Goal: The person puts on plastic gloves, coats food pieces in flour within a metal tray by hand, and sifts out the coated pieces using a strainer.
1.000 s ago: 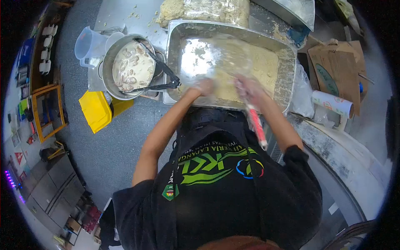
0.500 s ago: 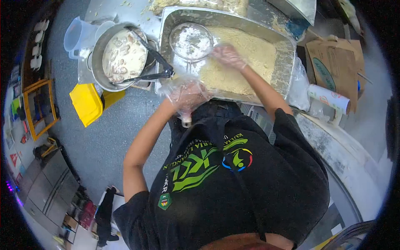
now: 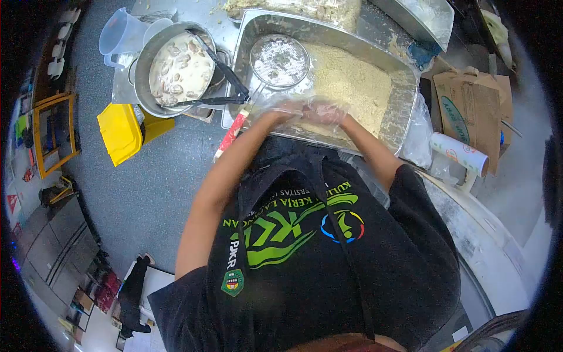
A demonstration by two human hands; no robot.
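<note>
Grey floor (image 3: 164, 176) spreads to the left of a steel desk (image 3: 202, 13), under bright light. Pale yellow crumbs (image 3: 346, 76) lie in a deep metal tray (image 3: 404, 117) at the desk's near side, spread thickly over its middle and right part. At the tray's left end sits a round mesh strainer (image 3: 280, 61), dusted with white; its red-and-white handle (image 3: 233, 130) reaches out past the near left corner, beside the left forearm.

Both hands wear clear plastic gloves and meet over the tray's near side. The left hand (image 3: 291, 108) is off the strainer's handle, close against the right hand (image 3: 324, 111). The fingers are blurred, so one cannot tell whether either hand is clenched or grasping something.

Left of the tray stands a pot (image 3: 136, 76) of pieces in white liquid (image 3: 179, 70), with black tongs (image 3: 231, 82) slanting from it toward the tray. Beyond the pot is a clear jug (image 3: 120, 35); below, a yellow bin (image 3: 120, 135). A second tray (image 3: 431, 26) lies at the upper right, with a blue cloth (image 3: 423, 54) under its near end. Farther right are a plastic bag (image 3: 419, 132), a printed roll (image 3: 460, 154) and a cardboard box (image 3: 469, 111).
</note>
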